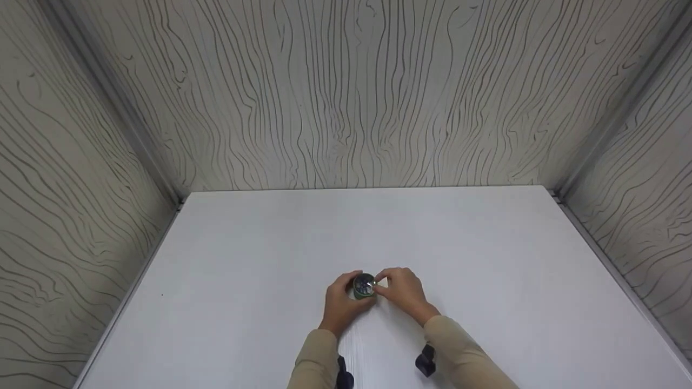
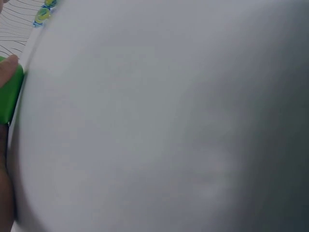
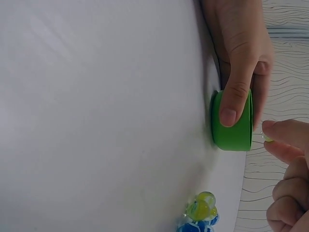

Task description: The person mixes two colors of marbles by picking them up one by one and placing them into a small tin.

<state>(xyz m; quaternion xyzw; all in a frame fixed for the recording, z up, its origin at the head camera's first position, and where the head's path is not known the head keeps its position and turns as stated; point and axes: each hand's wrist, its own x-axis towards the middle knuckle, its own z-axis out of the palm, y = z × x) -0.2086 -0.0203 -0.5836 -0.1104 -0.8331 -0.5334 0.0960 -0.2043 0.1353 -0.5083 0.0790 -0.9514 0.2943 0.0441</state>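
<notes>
A small round green cup (image 3: 235, 137) stands on the white table. My left hand (image 1: 344, 303) is wrapped around its side, with the thumb pressed to the near wall in the right wrist view. Dark and clear shiny contents show inside the cup in the head view, too small to make out. Just off the cup's rim, my right hand (image 1: 404, 290) pinches a clear, yellowish glass marble (image 3: 267, 138) between thumb and forefinger. In the left wrist view only the edge of the green cup (image 2: 10, 99) and parts of the left hand appear.
Several clear marbles with yellow and blue swirls (image 3: 200, 211) sit clustered on the table beside the cup; some also show at the left wrist view's top corner. The white table (image 1: 243, 243) is bordered by wood-grain patterned walls (image 1: 335, 97) at the back and sides.
</notes>
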